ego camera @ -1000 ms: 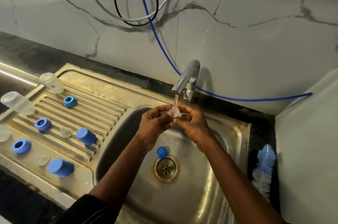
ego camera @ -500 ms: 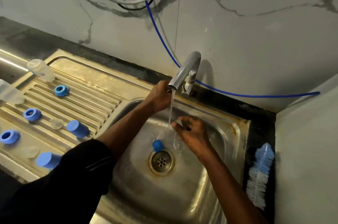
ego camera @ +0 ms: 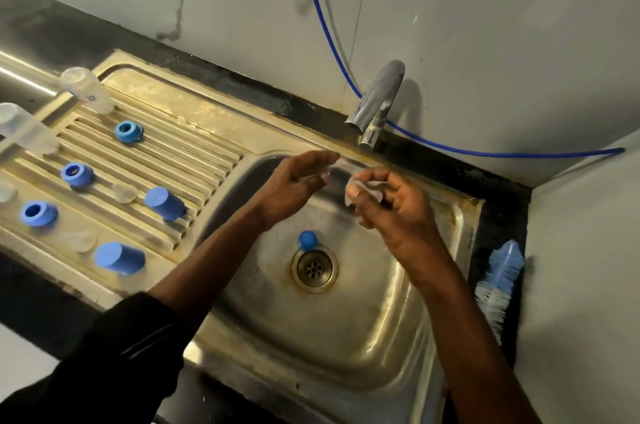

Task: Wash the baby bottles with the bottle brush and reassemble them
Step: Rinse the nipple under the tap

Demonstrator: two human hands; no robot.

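Head view: right hand [ego camera: 391,209] pinches a clear nipple [ego camera: 367,191] between thumb and curled fingers, above the basin of the sink [ego camera: 381,337]. Left hand [ego camera: 294,183] is just left of that grip, apart from it, fingers loosely extended and holding nothing. It is motion-blurred, so a small clear glint at its fingertips can't be identified.

Tap [ego camera: 378,101] is above and behind the grip, spout angled down-left, with no stream visible. Blue hose [ego camera: 328,25] runs down the wall behind the tap.

Below the grip, on the basin floor: small blue cap [ego camera: 308,239] touching the rim of the drain [ego camera: 314,268].

Right of the grip and lower: bottle brush [ego camera: 502,280], blue and white bristles, lying on the dark counter strip beside the sink edge, well apart from both hands.

Far left of the grip, on the drainboard [ego camera: 194,126]:
- two clear bottles [ego camera: 86,89] [ego camera: 24,127] at the far-left edge
- three blue collar rings [ego camera: 129,131] [ego camera: 77,173] [ego camera: 38,213]
- two tall blue caps [ego camera: 164,202] [ego camera: 119,257]
- loose nipples [ego camera: 124,193] [ego camera: 81,241] among them, all parts separate
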